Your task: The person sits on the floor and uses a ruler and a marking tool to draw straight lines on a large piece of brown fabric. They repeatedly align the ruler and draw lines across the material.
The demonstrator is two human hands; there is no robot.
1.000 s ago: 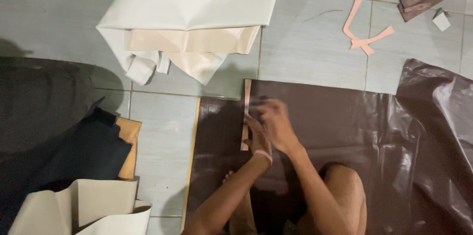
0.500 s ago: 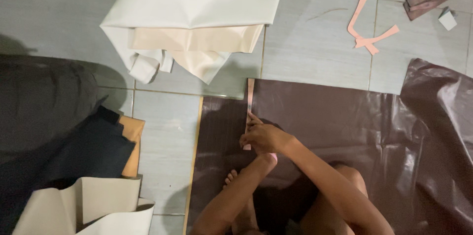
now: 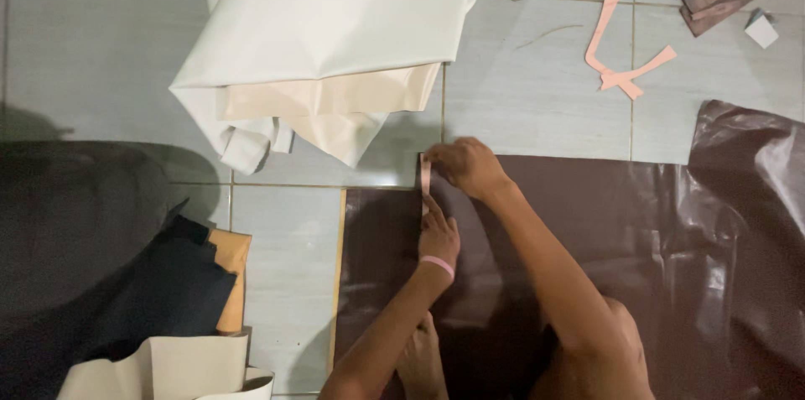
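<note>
The pink strip (image 3: 425, 175) lies along the edge of the dark brown sheet (image 3: 587, 224) spread on the tiled floor (image 3: 92, 56). The right hand (image 3: 466, 167) pinches its far end with clenched fingers, while the left hand (image 3: 438, 236) presses flat with released fingers lower down. The strip could skew off the edge if either hand slips on the glossy sheet.
</note>
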